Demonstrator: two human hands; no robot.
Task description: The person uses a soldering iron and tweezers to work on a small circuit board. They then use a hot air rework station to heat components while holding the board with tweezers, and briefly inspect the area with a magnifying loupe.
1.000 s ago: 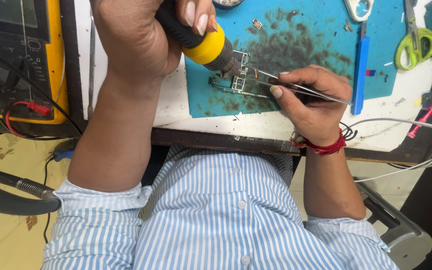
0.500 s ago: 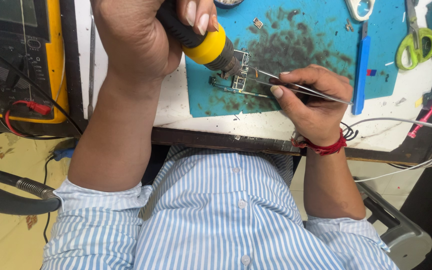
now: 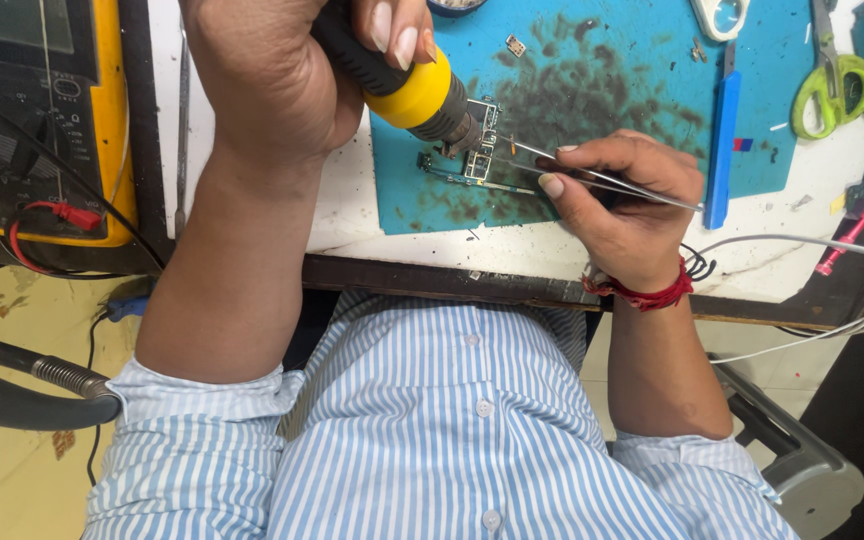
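The left hand (image 3: 282, 70) grips a black-and-yellow hot tool (image 3: 407, 85), nozzle on a small green circuit board (image 3: 477, 150) lying on the stained teal mat (image 3: 602, 90). The right hand (image 3: 622, 200) pinches metal tweezers (image 3: 592, 178) beside it. Lingering heat could scorch the board, or a twitch could knock parts loose.

1. My shirt (image 3: 452, 440) is striped blue and white.
2. My tool's handle (image 3: 392, 75) is black with a yellow collar.
3. The mat (image 3: 612, 90) is teal, smudged dark.
4. The scissors (image 3: 832, 85) have lime-green handles.
5. The thread (image 3: 642, 295) on my wrist is red.
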